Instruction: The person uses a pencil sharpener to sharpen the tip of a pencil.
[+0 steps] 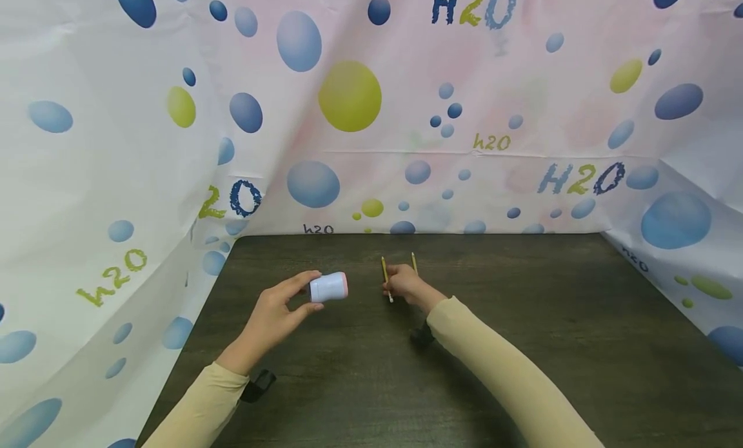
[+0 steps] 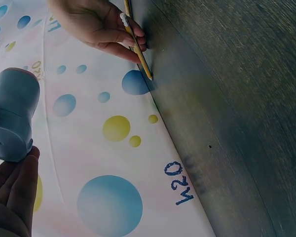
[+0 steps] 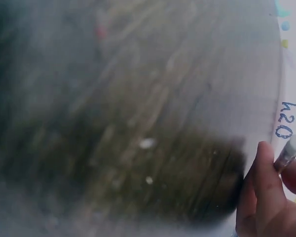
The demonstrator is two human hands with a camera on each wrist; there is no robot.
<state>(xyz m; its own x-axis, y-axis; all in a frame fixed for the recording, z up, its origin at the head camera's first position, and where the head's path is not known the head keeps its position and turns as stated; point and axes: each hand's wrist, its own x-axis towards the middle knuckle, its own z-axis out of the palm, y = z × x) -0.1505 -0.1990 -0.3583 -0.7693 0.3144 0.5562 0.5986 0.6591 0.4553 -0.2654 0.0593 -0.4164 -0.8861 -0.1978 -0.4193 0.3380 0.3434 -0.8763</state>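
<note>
My left hand (image 1: 277, 316) holds a small pale blue, waisted cylinder (image 1: 328, 287) with a pink end, between thumb and fingers above the table. The same cylinder (image 2: 17, 111) stands at the left of the left wrist view. To its right, my right hand (image 1: 405, 285) pinches a yellow pencil (image 1: 384, 269) with a white eraser end towards me. That pencil (image 2: 144, 64) slants past the fingertips in the left wrist view. A second yellow pencil (image 1: 414, 262) shows beyond the right hand, its lower part hidden; whether the hand touches it, I cannot tell.
The dark wooden table (image 1: 522, 319) reaches back to a white sheet (image 1: 429, 100) printed with bubbles and "H2O". That sheet also stands along the left and right sides. Dark wrist devices sit on both wrists. Much of the right wrist view is blurred.
</note>
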